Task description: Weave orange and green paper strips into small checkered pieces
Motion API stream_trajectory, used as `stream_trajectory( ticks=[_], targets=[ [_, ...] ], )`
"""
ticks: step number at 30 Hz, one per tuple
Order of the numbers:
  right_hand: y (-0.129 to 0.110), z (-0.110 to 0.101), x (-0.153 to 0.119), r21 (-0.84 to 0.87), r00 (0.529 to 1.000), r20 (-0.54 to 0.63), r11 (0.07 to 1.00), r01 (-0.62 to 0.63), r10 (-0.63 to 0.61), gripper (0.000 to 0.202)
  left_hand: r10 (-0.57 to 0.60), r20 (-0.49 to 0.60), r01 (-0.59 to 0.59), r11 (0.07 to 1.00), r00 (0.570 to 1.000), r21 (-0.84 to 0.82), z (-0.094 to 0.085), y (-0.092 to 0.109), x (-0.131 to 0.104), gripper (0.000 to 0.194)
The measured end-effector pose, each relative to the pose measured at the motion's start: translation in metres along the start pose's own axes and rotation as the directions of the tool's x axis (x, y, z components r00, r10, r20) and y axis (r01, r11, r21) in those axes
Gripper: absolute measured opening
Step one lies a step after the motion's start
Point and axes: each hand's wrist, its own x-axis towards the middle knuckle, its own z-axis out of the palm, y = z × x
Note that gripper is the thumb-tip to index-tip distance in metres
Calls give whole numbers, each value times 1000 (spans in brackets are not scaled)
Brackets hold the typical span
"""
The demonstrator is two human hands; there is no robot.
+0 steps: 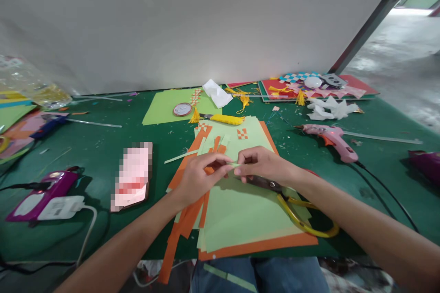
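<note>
Over a stack of light green paper sheets (pixel 247 219), my left hand (pixel 201 176) and my right hand (pixel 261 163) meet fingertip to fingertip. Both pinch a small light green paper strip (pixel 234 164), mostly hidden by the fingers. Below my right hand lies a pair of scissors (pixel 292 217) with yellow handles, its dark blades partly covered. Orange paper strips (pixel 168 261) are spread beside and under my left hand. Just beyond the hands is a small orange-and-green woven paper piece (pixel 242 134). A yellow utility knife (pixel 227 119) rests at the stack's far edge.
A pink glue gun (pixel 332 137) with a cord lies right. To the left are a phone (pixel 134 176), a purple power strip (pixel 44 192) and a blue glue gun (pixel 51 127). Crumpled white tissue (pixel 217 94) and a round tin (pixel 182 109) sit near the wall.
</note>
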Motion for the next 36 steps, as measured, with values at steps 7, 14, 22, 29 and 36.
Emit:
stream_trajectory(
  ticks=[7,14,22,29,36],
  targets=[
    [-7,6,-1,-131,989,-129,990,51,-68,21,-40,-18,38,994,999,-101,0,0,1,9],
    [-8,8,-3,-188,972,-202,979,82,-120,25,-19,-42,13,991,999,-131,3,-5,-2,18],
    [-6,3,0,-72,985,-153,995,63,-74,23,30,-43,-32,998,999,-56,2,-4,-2,14],
    [-5,3,0,-60,987,-144,997,57,-65,22,-5,-28,3,996,1000,-91,2,-3,-1,14],
    [-4,2,0,-66,988,-147,997,30,-39,23,-7,-9,6,995,1000,-105,2,-5,-3,14]
  ],
)
